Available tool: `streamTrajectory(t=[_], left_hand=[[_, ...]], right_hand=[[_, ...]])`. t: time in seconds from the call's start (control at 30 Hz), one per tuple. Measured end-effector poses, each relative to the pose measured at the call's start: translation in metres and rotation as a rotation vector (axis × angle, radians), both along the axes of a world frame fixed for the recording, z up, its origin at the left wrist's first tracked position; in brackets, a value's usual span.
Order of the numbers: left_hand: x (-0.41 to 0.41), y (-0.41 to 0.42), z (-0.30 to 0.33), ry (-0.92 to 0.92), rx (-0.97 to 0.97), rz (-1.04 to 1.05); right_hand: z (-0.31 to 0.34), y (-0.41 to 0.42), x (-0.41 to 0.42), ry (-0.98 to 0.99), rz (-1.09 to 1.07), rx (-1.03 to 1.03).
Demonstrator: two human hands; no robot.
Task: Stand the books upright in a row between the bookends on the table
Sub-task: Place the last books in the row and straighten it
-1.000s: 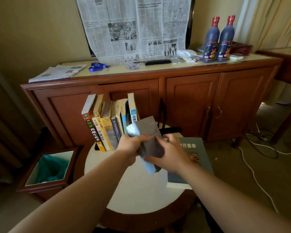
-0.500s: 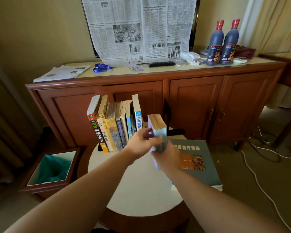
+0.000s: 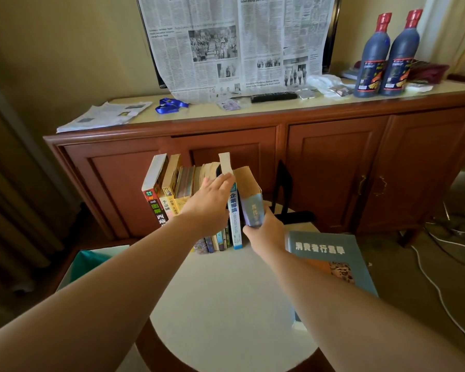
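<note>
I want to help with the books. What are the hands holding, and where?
The right hand grips the lower spine end of a thick grey-blue paperback book. The left hand holds nothing; its straight fingers press the row of upright books.

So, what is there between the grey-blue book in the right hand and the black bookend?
In the head view nothing stands between the grey-blue book and the black bookend: only a narrow open gap, with the cabinet door showing behind. The right hand grips the book's lower spine.

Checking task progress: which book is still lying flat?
The large teal book at the table's right edge, cover up beside the right hand. All the others stand upright in the row.
</note>
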State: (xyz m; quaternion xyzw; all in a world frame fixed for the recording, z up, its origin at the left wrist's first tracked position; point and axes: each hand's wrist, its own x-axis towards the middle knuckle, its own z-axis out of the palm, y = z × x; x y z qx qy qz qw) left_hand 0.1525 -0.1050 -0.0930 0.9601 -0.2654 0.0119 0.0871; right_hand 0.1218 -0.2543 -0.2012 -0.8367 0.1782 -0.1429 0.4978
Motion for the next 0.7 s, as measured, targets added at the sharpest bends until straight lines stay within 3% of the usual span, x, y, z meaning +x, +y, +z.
streamTrajectory(t=[0.13, 0.3, 0.7], left_hand=[[0.006, -0.001, -0.009, -0.003, -0.068, 0.009], [0.007, -0.002, -0.014, -0.017, -0.131, 0.008], [-0.005, 0.008, -0.014, 0.004, -0.105, -0.024]], right_hand=[[-0.016, -0.006, 0.021, 0.063, 0.055, 0.006], [-0.021, -0.020, 0.032, 0.169, 0.224, -0.127], [-0.010, -0.020, 0.029, 0.227, 0.286, -0.254]])
